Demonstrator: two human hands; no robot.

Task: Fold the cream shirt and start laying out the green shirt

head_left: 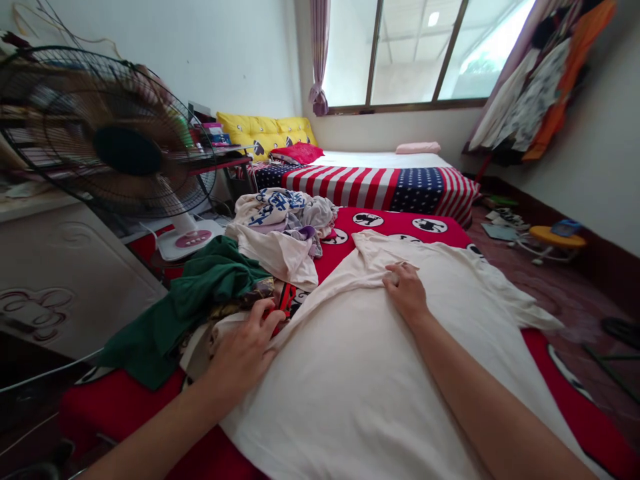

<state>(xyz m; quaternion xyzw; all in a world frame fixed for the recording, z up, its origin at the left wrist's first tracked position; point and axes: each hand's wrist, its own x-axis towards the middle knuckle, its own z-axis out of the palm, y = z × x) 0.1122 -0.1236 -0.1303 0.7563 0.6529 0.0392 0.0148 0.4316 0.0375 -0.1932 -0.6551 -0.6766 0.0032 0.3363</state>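
A white T-shirt (pixel 350 373) lies spread over a red cloth with black-and-white round prints (pixel 395 220). At its left edge is my left hand (pixel 247 343), fingers bent and closed on the edge, where a fold of fabric runs up from the hand. My right hand (pixel 407 290) rests on the upper middle of the shirt, its fingers curled together on the bunched fabric; the fingertips are partly hidden. Left of my left hand lies a dark green garment (pixel 215 273). Beyond it sits a heap of crumpled clothes (pixel 285 210), white, grey and blue-patterned.
A large fan (pixel 127 150) stands at the left beside a white cabinet (pixel 65 287). Behind is a bed with a stars-and-stripes cover (pixel 350 187). Clothes (pixel 545 93) hang at the right wall, above a small yellow stool (pixel 557 237).
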